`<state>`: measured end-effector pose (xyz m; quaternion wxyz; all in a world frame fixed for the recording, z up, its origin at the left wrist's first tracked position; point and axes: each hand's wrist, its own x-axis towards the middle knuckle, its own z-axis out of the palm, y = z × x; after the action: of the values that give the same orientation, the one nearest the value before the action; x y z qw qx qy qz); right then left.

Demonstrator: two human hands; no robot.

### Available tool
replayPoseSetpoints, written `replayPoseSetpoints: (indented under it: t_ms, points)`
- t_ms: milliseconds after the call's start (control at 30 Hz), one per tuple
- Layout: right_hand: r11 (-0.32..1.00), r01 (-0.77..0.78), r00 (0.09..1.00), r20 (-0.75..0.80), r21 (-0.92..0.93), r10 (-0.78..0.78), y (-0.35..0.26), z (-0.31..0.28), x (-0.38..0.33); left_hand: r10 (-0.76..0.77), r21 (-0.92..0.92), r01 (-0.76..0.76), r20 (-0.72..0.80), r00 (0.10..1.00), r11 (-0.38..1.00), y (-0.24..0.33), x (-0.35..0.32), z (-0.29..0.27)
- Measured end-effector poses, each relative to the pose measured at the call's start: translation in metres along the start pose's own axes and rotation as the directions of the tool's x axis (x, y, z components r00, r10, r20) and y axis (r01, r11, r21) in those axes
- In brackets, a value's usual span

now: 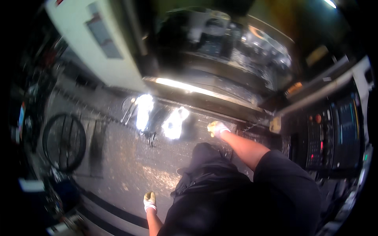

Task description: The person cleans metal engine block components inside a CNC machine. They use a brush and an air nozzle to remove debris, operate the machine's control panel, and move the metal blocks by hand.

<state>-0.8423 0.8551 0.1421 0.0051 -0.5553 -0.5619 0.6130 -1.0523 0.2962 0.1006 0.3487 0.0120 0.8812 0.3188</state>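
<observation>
Both of my hands wear pale gloves with yellowish fingers. My right hand (217, 129) reaches out over the floor in front of the machine's lower front edge. Blur hides its exact finger pose, and no held thing shows. My left hand (149, 201) hangs low at my left side, its fingers curled in with nothing visible in them. Nearest to the right hand is the open machine bay (212, 74), with wet-looking metal parts (260, 49) inside. A bright metal sill (185, 85) runs along its lower edge.
On the right stands a control panel (321, 137) with buttons and a lit screen (348, 126). A white machine door (96, 43) is at the upper left. A dark round hoop (44, 141) stands at the left. Bright glare (173, 124) and shavings (159, 177) mark the floor.
</observation>
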Motion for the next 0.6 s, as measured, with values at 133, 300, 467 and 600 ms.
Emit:
replayPoseSetpoints:
  t_ms: [133,300,467,600]
  points:
    - [0.988,-0.098,0.966,-0.226,0.121,0.124,0.073,-0.086,-0.036,0.113,-0.029,-0.111,0.137,0.984,0.993,0.079,0.061,0.007]
    - [0.944,-0.164,0.891,-0.367,0.288,0.267,0.228,-0.144,-0.049,0.22,0.222,-0.322,0.387,0.896,0.92,0.193,0.115,0.085]
    - [0.749,-0.04,0.862,-0.357,0.661,0.361,0.313,-0.197,-0.07,0.453,0.292,-0.736,0.634,0.627,0.61,0.322,0.108,0.174]
    - [0.855,-0.025,0.797,-0.506,0.518,0.33,0.431,-0.256,-0.098,0.39,0.274,-0.854,0.798,0.459,0.443,0.424,0.054,0.263]
